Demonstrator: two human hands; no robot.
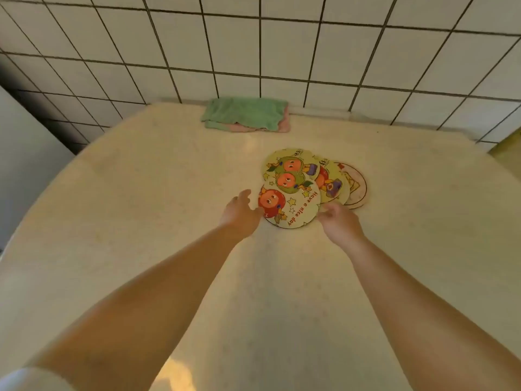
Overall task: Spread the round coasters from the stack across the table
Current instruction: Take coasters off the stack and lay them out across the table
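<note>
Now we see round coasters in a messy pile on the table.

From the head view, our table [141, 221] is a pale, creamy colour, and no bowl or box is on it. Four round coasters lie near the middle, each partly on top of the next. The front coaster [290, 206] says "Have a nice day". Another coaster [291, 165] sits behind it, and two more poke out to the right. Our left hand [239, 211] touches the front coaster's left edge with loose, open fingers. Our right hand [339, 221] is at its right edge, fingers curled; we cannot tell if it grips. Folded green cloth [244, 112] lies by the tiled wall [282, 52].
</note>
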